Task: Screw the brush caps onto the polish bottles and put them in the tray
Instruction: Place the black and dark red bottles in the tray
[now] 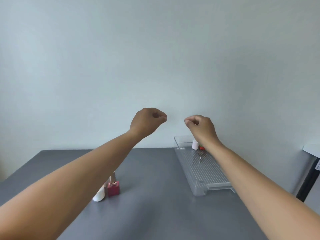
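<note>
Both arms reach out high above the grey table (152,179). My left hand (147,121) and my right hand (200,126) hang with fingers curled into loose fists, holding nothing. A dark red square polish bottle (113,188) and a white bottle (99,195) stand on the table, partly hidden under my left forearm. A clear ribbed tray (204,168) lies at the right. At its far end stand a pale pink bottle (195,144) and a red bottle (202,147), the red one mostly hidden behind my right wrist.
A plain pale wall fills the upper view behind the table. At the right edge stands a white and dark piece of furniture (311,163). A small thin metal object (200,159) lies inside the tray.
</note>
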`<action>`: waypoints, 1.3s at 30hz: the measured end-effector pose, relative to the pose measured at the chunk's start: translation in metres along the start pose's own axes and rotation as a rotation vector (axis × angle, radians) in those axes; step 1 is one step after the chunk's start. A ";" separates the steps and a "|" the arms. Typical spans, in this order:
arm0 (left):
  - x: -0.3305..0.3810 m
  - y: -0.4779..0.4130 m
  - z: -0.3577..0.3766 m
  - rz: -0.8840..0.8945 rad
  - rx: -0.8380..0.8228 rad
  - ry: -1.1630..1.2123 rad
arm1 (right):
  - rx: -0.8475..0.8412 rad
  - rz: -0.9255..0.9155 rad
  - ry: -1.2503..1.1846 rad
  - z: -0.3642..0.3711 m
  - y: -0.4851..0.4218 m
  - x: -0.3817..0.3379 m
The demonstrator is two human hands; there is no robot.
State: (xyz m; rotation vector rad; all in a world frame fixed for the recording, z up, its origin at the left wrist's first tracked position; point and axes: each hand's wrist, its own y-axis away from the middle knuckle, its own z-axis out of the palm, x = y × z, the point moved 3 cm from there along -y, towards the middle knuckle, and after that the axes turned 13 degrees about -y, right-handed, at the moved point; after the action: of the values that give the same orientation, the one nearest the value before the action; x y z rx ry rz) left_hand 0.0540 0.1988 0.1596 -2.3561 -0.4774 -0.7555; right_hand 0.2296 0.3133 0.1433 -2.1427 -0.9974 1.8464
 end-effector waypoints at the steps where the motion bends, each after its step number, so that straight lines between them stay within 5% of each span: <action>1: -0.006 0.010 -0.013 -0.007 0.011 0.005 | -0.020 -0.005 -0.026 0.011 0.009 -0.007; 12: -0.120 0.112 -0.123 -0.175 0.017 -0.053 | -0.294 0.130 -0.190 0.128 0.102 -0.032; 20: -0.182 0.156 -0.124 -0.317 -0.163 -0.044 | -0.508 0.202 -0.134 0.174 0.137 -0.026; 39: -0.189 0.164 -0.127 -0.353 -0.076 -0.096 | -0.472 0.180 -0.109 0.171 0.138 -0.019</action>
State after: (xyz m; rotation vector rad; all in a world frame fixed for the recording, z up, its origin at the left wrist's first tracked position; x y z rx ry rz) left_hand -0.0612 -0.0338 0.0524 -2.4165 -0.9383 -0.8312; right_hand 0.1248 0.1439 0.0487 -2.4814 -1.4297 1.9832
